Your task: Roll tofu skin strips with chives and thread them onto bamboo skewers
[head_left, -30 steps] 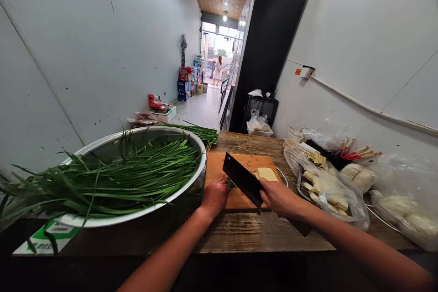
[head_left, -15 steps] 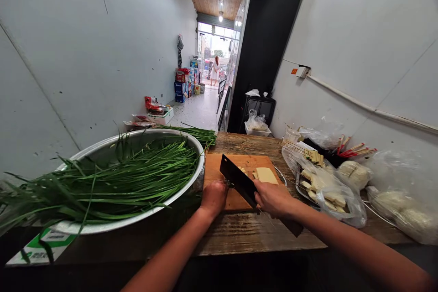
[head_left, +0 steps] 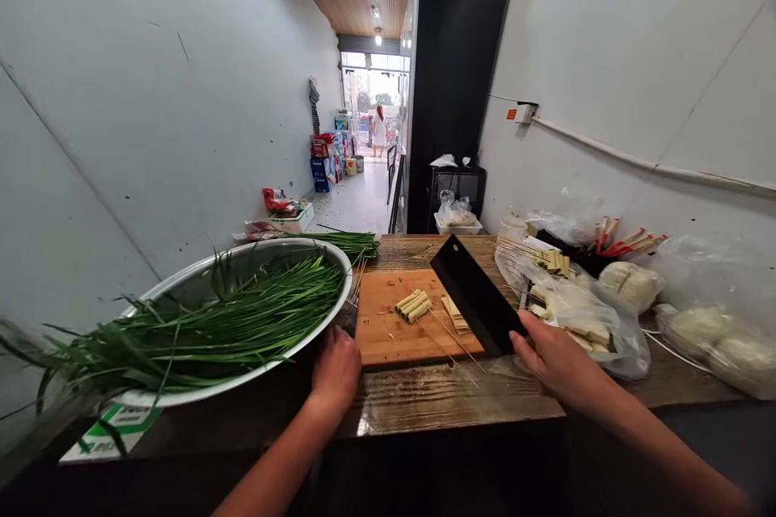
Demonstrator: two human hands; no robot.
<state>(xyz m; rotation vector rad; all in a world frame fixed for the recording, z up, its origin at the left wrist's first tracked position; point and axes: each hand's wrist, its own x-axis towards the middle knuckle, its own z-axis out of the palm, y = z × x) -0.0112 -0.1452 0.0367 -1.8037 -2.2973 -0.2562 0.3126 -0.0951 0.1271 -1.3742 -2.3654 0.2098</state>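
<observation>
Right hand [head_left: 549, 355], lower right of frame, grips a cleaver [head_left: 474, 295], blade slanting over the chopping board's [head_left: 379, 343] right side — presumably to leave the rolls [head_left: 413, 306] below frame centre clear — while left hand [head_left: 337, 369], grasp impossible to tell, sits beside the basin [head_left: 347, 284] of greens [head_left: 267, 315].

Green card [head_left: 137, 418]: print too blurred to read
Orange sticker [head_left: 512, 114]: marks too small to read
Boxes [head_left: 319, 168]: lettering not legible

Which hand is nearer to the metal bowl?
Left. The left hand is close by the metal bowl, near its right side; the right hand is right of the cutting board, holding the knife.
</observation>
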